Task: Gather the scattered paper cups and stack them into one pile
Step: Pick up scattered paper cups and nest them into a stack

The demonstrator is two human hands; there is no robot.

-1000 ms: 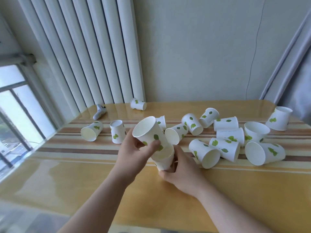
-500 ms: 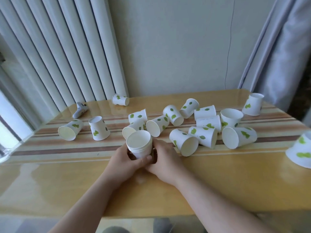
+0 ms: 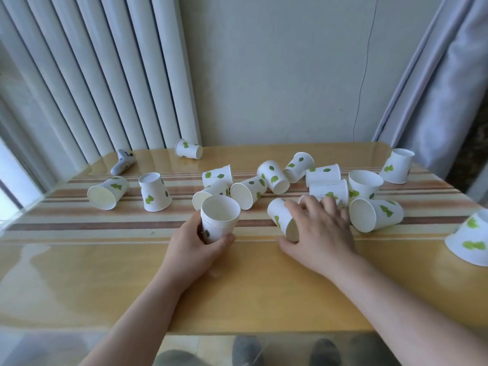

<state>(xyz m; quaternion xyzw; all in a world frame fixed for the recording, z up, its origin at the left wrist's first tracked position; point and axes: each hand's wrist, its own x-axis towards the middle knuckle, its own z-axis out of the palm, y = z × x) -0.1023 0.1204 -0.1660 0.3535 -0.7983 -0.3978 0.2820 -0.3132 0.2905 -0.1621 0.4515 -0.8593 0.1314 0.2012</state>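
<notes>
My left hand [image 3: 196, 250] grips a short upright stack of nested cups [image 3: 219, 218], white with green leaf prints, standing on the table. My right hand [image 3: 318, 231] lies over a cup on its side [image 3: 281, 219], fingers spread across its top and thumb below its mouth. Several more cups lie scattered beyond: a toppled one [image 3: 248, 191] just behind the stack, another on its side [image 3: 376, 214] to the right of my hand, and an upright one [image 3: 365, 184] behind that.
The wooden table [image 3: 132, 273] has a striped band across its middle. Two cups sit at the left [image 3: 107, 192], [image 3: 154, 192], one at the back [image 3: 188, 149], one upside down far right [image 3: 397, 166], one at the right edge [image 3: 471, 241]. A small white object [image 3: 122, 161] lies back left.
The stack was set upright on the table under my left hand. My right hand let go of the stack and moved right onto the lying cup.
</notes>
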